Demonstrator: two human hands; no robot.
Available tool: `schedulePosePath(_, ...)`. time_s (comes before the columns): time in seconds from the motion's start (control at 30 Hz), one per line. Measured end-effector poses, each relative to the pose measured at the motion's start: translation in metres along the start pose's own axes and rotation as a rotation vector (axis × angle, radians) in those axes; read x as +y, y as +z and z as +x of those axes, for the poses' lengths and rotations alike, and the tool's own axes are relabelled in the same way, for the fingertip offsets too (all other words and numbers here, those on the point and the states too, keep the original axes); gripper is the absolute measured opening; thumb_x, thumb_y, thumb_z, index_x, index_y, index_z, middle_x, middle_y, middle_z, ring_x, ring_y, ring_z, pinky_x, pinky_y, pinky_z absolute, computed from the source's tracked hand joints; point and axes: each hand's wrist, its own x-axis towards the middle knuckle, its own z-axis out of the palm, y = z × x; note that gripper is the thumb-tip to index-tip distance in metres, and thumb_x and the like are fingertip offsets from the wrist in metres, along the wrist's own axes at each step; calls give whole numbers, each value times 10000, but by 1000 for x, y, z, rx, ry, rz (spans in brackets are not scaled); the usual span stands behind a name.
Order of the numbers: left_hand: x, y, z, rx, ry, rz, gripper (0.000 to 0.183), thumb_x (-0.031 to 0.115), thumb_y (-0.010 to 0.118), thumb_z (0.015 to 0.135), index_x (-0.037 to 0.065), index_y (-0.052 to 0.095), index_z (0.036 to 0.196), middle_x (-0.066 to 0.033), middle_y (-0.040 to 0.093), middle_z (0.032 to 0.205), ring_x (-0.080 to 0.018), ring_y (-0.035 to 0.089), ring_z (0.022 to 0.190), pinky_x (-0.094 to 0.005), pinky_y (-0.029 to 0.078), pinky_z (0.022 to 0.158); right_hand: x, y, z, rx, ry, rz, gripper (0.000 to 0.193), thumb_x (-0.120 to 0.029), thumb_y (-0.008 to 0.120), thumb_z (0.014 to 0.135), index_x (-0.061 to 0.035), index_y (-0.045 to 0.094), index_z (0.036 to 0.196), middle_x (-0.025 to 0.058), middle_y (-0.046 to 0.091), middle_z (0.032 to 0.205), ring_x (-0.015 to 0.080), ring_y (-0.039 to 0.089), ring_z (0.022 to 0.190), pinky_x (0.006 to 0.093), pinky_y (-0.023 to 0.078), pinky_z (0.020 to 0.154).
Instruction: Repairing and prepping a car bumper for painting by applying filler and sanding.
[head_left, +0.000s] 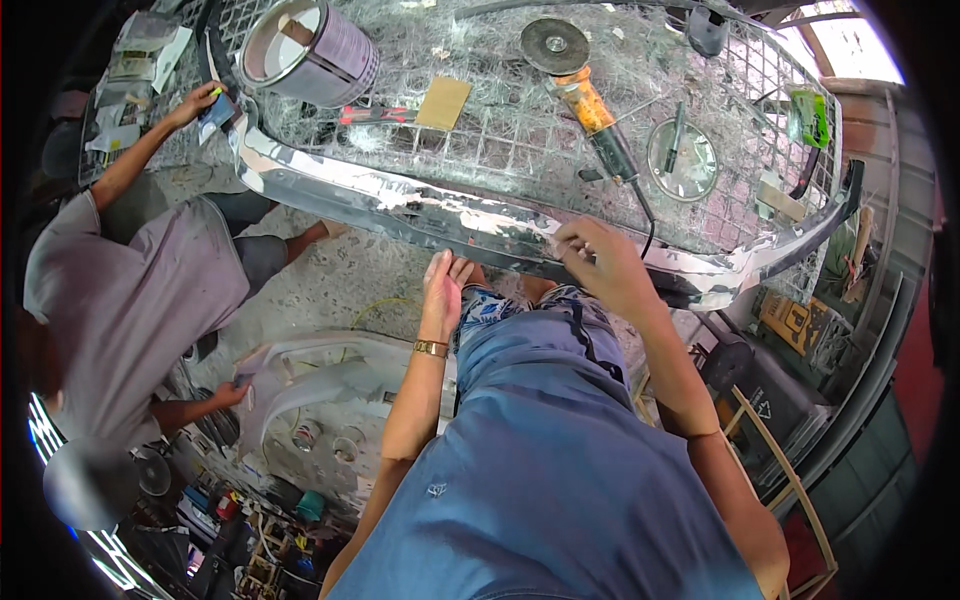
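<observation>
A green packet [808, 117] lies at the mesh table's far right; a yellow-black box [792, 318] sits below.

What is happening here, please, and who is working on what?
A person in a blue shirt stands at a wire-mesh bench and has both hands on a long shiny chrome bumper lying along its near edge. The right hand rests on top of the strip; the left hand touches its lower edge. An angle grinder with an orange body, a metal can and a sanding block lie on the mesh. At the left, another person in a grey shirt works the bumper's far end.
</observation>
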Motion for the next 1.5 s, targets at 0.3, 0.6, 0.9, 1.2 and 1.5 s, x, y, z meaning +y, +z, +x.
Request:
schedulePosePath(0.3, 0, 17, 15, -20, -61, -111, 204, 154, 680, 911, 88, 589, 1082, -38, 661, 1052, -130, 626, 952, -293, 513, 808, 61, 49, -11, -12, 3, -307, 259, -211, 670, 838, -60, 636, 1046, 122, 595, 1021, 326, 568, 1032, 411, 466, 855)
schedulePosePath(0.6, -9, 18, 29, 132, -71, -257, 170, 136, 700, 886, 45, 655, 1023, -63, 690, 999, -157, 657, 926, -287, 518, 809, 45, 75, 44, 45, -80, -184, 255, -149, 675, 842, -41, 631, 1069, 158, 593, 1065, 356, 574, 1034, 396, 448, 912)
schedulePosePath(0.9, -11, 39, 27, 153, 132, -358, 209, 40, 681, 859, 43, 637, 1063, -39, 672, 1006, -155, 653, 924, -280, 523, 828, 41, 104, 130, -333, 57, -49, 420, -130, 712, 843, -30, 587, 1231, 165, 652, 1149, 232, 623, 1087, 343, 468, 964)
schedulePosePath(1.2, -18, 34, 31, 168, 121, -395, 278, 11, 675, 853, 23, 595, 1120, -37, 647, 1060, -140, 631, 948, -263, 517, 835, 60, 130, 186, -795, 292, 137, 499, -118, 780, 773, -11, 575, 1215, 48, 658, 1038, 123, 568, 922, 272, 455, 843)
schedulePosePath(1.5, -11, 36, 32, 195, 176, -407, 296, 19, 686, 852, 40, 595, 1132, -36, 655, 1062, -141, 636, 954, -257, 516, 834, 59, 132, 194, -964, 387, 159, 516, -114, 791, 754, -1, 597, 1218, 76, 667, 1118, 142, 600, 1004, 276, 455, 905)
